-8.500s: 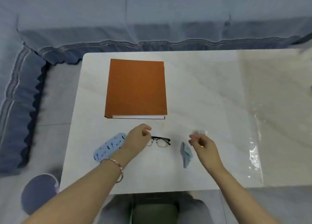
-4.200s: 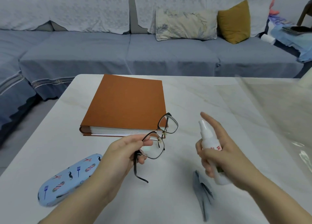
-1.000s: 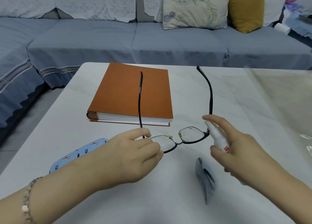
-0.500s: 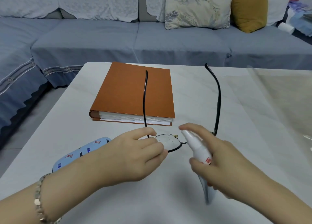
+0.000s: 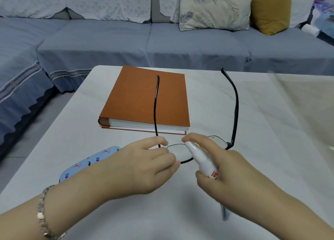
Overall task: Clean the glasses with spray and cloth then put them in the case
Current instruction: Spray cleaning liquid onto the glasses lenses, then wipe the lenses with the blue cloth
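Above the near half of the white table [image 5: 72, 131], both hands meet at centre frame.

Left hand [image 5: 144, 169]: comes in from 8 o'clock, bracelet [image 5: 42, 216] on the wrist. Fingers curled narrow, thumb and fingertips [image 5: 173, 158] pinched on the outer rim of one lens of the glasses [image 5: 178, 152]. Glasses held off the table, lenses facing up toward the camera, both temples open and pointing away toward 12 o'clock. One temple crosses over the orange book [image 5: 144, 98]; the other rises at 1 o'clock over bare tabletop. Small droplets show on the lens nearest the left hand.

Right hand [image 5: 231, 174]: comes in from 4 o'clock, wrapped closed around the white spray bottle [image 5: 202, 160]. Lower fingers clasp the body; index finger lies over the top of the nozzle. Nozzle points toward 10 o'clock, just beside the wet lens. Red print visible on the bottle near the palm.

Glasses case [image 5: 86, 163]: light blue, patterned, lies closed on the table at 9 o'clock of the left hand, partly hidden by the left forearm.

Cloth [image 5: 223, 212]: only a thin grey-blue sliver shows under the right wrist at 5 o'clock; the rest is hidden.

Blue sofa [image 5: 126, 40] with cushions runs across 12 o'clock beyond the table.
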A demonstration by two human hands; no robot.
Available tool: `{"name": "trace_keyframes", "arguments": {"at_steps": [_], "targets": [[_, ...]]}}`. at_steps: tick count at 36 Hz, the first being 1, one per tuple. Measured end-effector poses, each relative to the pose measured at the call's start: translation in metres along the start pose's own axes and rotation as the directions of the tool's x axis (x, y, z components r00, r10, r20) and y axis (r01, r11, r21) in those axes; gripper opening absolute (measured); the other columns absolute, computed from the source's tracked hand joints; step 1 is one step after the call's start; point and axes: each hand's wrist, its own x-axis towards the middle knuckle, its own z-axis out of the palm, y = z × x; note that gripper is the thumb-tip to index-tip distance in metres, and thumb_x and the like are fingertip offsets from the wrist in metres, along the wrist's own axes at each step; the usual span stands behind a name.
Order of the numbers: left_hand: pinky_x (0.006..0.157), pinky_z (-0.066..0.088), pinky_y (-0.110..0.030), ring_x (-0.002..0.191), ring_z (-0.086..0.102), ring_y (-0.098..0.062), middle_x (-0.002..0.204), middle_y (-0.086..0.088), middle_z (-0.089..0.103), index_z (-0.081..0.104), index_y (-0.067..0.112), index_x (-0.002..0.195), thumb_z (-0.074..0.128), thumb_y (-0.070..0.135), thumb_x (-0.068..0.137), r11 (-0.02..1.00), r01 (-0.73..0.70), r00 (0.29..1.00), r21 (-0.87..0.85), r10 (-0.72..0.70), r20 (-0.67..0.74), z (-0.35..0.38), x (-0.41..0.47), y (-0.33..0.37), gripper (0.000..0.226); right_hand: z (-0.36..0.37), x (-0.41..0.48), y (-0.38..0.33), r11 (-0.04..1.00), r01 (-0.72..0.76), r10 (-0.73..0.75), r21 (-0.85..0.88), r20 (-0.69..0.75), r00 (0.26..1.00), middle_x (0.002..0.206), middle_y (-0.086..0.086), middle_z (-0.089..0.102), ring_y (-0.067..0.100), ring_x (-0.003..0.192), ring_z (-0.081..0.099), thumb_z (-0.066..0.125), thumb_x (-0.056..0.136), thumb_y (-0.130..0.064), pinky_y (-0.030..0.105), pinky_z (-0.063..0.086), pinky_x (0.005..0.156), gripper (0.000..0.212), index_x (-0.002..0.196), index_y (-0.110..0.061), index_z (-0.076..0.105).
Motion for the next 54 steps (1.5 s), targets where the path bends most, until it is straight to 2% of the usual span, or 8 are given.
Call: {"name": "trace_keyframes", "arguments": {"at_steps": [6,14,17,22,35,42,46,54], "targets": [[0.083,0.048,-0.034,0.053,0.053,-0.018,0.061,-0.001,0.061,0.067,0.005,0.090,0.055,0.003,0.083,1.000,0.012,1.000,-0.005,-0.012,0.007,-0.001,-0.002,0.002,0.013,0.001,0.006,0.015,0.996,-0.035,0.028,-0.082,-0.087,0.996,0.069,-0.041,0.050,-0.003,0.060,0.048,0.045,0.080,-0.015,0.016,0.039,0.058,0.057,0.103,-0.062,0.022],[0.072,0.043,-0.026,0.077,0.046,-0.021,0.085,0.006,0.053,0.054,0.015,0.110,0.039,0.001,0.086,0.924,0.338,0.941,-0.177,-0.326,0.094,0.003,-0.009,0.001,0.031,-0.017,-0.013,0.047,0.986,-0.152,0.164,0.066,-0.294,0.942,0.062,0.005,0.060,0.012,0.052,0.058,0.055,0.080,-0.026,0.023,0.045,0.046,0.066,0.112,-0.074,0.023],[0.071,0.032,-0.012,0.074,0.043,-0.009,0.082,0.012,0.043,0.066,0.016,0.102,0.055,0.012,0.081,0.724,0.584,0.804,-0.366,-0.578,0.140,0.003,-0.006,-0.001,0.024,-0.017,-0.016,0.068,0.976,-0.094,0.169,0.196,-0.416,0.894,0.078,0.005,0.061,0.018,0.068,0.061,0.045,0.082,-0.034,0.036,0.048,0.064,0.057,0.122,-0.065,0.019],[0.070,0.038,-0.003,0.079,0.057,0.002,0.086,0.008,0.060,0.071,0.033,0.083,0.067,0.006,0.077,0.162,0.758,0.427,-0.632,-0.855,0.294,-0.005,0.013,0.004,0.028,0.000,0.006,0.109,0.936,-0.086,0.263,0.341,-0.518,0.814,0.086,-0.007,0.051,0.016,0.073,0.052,0.046,0.091,-0.008,0.010,0.040,0.061,0.042,0.117,-0.040,0.035],[0.057,0.047,-0.006,0.053,0.064,0.000,0.055,0.011,0.071,0.070,0.022,0.077,0.065,-0.007,0.074,-0.350,0.598,0.171,-0.721,-0.823,0.542,-0.006,0.020,0.009,0.030,0.034,0.028,0.157,0.812,-0.278,0.538,0.513,-0.472,0.698,0.114,0.006,0.054,0.027,0.104,0.054,0.061,0.084,-0.013,0.027,0.040,0.076,0.052,0.131,-0.013,0.038],[0.062,0.049,-0.012,0.057,0.063,-0.006,0.057,0.001,0.070,0.072,0.018,0.081,0.067,-0.004,0.072,-0.480,0.497,0.190,-0.723,-0.753,0.630,-0.006,0.013,0.008,0.024,0.012,0.026,0.110,0.999,0.016,-0.033,-0.031,-0.667,0.744,0.142,0.005,0.034,0.015,0.130,0.026,0.073,0.071,-0.013,0.020,0.022,0.109,0.075,0.135,-0.014,0.033],[0.063,0.050,-0.015,0.056,0.062,-0.009,0.060,-0.001,0.069,0.076,0.017,0.072,0.066,0.009,0.058,-0.543,0.454,0.239,-0.706,-0.689,0.684,-0.006,0.008,0.005,0.019,0.000,0.037,0.075,0.967,0.130,-0.053,0.217,-0.326,0.944,0.144,-0.026,0.021,-0.007,0.129,0.029,0.081,0.063,-0.024,0.015,0.026,0.107,0.099,0.125,-0.059,0.013],[0.071,0.052,-0.023,0.056,0.060,-0.014,0.061,-0.005,0.066,0.075,0.010,0.074,0.063,0.006,0.059,-0.613,0.466,0.285,-0.638,-0.578,0.764,-0.005,-0.005,-0.004,0.020,-0.001,0.055,0.061,0.973,0.169,-0.143,0.158,-0.165,0.976,0.111,-0.021,0.055,-0.003,0.106,0.050,0.080,0.063,-0.026,0.008,0.038,0.093,0.063,0.111,-0.046,0.046]]}}
